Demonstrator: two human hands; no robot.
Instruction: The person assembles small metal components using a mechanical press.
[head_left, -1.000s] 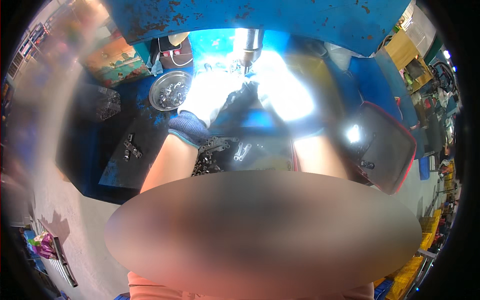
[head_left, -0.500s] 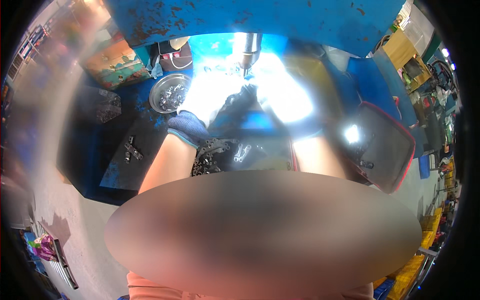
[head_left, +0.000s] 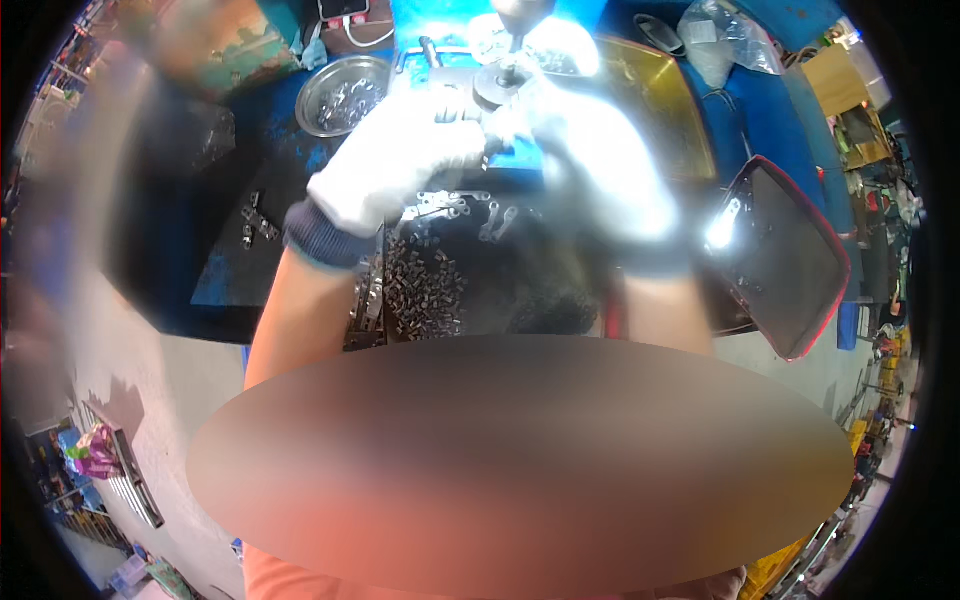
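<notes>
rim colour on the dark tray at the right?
Red. The tray has a dark inside with a thin red rim, clearest along its lower and right edges in the head view.

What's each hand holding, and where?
Cannot be told: glare hides both gloved hands' fingers. Left hand and right hand meet at the blue fixture under the spindle.

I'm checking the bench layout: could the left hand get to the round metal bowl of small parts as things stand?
Probably yes. The left hand, in a white glove, is at the blue fixture, and the metal bowl sits just beyond it to the left on the blue bench top, with nothing standing between them.
</notes>
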